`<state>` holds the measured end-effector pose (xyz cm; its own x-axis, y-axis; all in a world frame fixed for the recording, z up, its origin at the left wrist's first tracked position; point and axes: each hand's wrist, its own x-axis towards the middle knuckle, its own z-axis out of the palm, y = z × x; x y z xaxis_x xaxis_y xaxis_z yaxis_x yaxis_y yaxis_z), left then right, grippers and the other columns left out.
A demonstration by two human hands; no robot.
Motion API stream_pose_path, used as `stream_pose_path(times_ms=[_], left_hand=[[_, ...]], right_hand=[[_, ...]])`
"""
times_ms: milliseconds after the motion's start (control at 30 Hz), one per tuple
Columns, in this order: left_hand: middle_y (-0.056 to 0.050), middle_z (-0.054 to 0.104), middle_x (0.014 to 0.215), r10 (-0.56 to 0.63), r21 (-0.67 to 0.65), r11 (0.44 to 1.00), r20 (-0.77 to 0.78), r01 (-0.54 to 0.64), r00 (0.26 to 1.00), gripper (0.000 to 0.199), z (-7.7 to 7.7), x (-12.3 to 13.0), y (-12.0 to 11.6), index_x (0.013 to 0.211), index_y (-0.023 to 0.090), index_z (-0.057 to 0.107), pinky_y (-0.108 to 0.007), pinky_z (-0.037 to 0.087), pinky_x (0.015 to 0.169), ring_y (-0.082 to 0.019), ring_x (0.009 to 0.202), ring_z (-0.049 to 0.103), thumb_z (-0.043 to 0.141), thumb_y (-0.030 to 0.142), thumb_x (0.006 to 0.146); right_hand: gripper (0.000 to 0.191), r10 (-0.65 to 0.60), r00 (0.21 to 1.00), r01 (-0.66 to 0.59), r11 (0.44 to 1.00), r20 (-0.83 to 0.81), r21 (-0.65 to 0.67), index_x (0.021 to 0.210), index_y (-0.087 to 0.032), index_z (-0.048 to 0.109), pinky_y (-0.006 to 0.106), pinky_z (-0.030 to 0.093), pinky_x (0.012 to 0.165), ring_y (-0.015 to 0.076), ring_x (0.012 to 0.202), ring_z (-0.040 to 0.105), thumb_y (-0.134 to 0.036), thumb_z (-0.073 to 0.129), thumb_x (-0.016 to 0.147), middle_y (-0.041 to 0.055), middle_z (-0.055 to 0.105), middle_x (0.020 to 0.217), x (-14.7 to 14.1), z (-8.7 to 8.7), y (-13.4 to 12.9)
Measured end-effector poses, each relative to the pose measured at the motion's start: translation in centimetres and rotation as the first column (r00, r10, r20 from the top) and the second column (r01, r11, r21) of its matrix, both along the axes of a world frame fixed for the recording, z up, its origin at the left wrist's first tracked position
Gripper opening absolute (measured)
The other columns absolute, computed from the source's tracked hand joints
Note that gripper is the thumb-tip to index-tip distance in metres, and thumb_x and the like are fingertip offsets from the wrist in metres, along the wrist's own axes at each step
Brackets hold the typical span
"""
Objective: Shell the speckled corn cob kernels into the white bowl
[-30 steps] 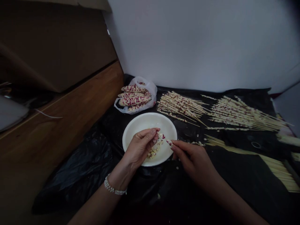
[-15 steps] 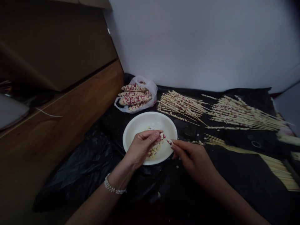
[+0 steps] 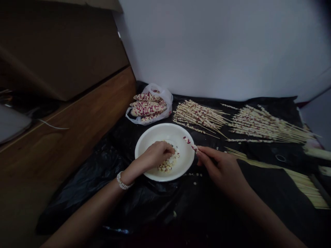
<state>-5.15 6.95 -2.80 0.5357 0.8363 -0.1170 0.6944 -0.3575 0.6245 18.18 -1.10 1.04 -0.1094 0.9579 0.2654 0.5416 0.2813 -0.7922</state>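
Note:
My left hand (image 3: pixel 159 153) reaches down into a white bowl (image 3: pixel 144 137), its fingers curled at the loose corn kernels (image 3: pixel 165 167) on the bottom. Whether a kernel is pinched there I cannot make out. At the bowl's right rim, my right hand (image 3: pixel 216 163) is closed on a skewer (image 3: pixel 190 143) threaded with dark red and cream kernels. Its tip points up and left over the bowl, and the fingers hide its lower part. A few stray kernels (image 3: pixel 198 174) lie on the black sheet beside the bowl.
Behind the bowl, a plastic bag (image 3: pixel 168 98) holds several speckled corn cobs (image 3: pixel 148 110). Two piles of kernel-covered skewers, a nearer one (image 3: pixel 198 115) and a right one (image 3: pixel 258 125), lie along the wall. Bare sticks (image 3: pixel 297 179) rest at right on the black sheet (image 3: pixel 88 193).
My left hand has left the skewer's tip and dropped into the bowl among the kernels. The right hand has shifted slightly right with the skewer, whose tip now shows.

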Motion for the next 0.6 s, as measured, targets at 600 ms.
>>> stream_pose_path(times_ms=[600], left_hand=[[-0.005, 0.077, 0.082, 0.027, -0.254, 0.967, -0.022, -0.031, 0.999, 0.013, 2.7, -3.3, 1.1, 0.082, 0.016, 0.077, -0.026, 0.048, 0.071, -0.019, 0.077, 0.068, 0.066, 0.019, 0.074]], right_hand=[[0.029, -0.004, 1.000, 0.004, 0.999, 0.013, -0.043, 0.106, -0.021, 0.077, 0.027, 0.050, 0.062, 0.0156, 0.061, 0.065, -0.033, 0.052, 0.096, 0.0012, 0.071, 0.067, 0.2, -0.3, 0.2]])
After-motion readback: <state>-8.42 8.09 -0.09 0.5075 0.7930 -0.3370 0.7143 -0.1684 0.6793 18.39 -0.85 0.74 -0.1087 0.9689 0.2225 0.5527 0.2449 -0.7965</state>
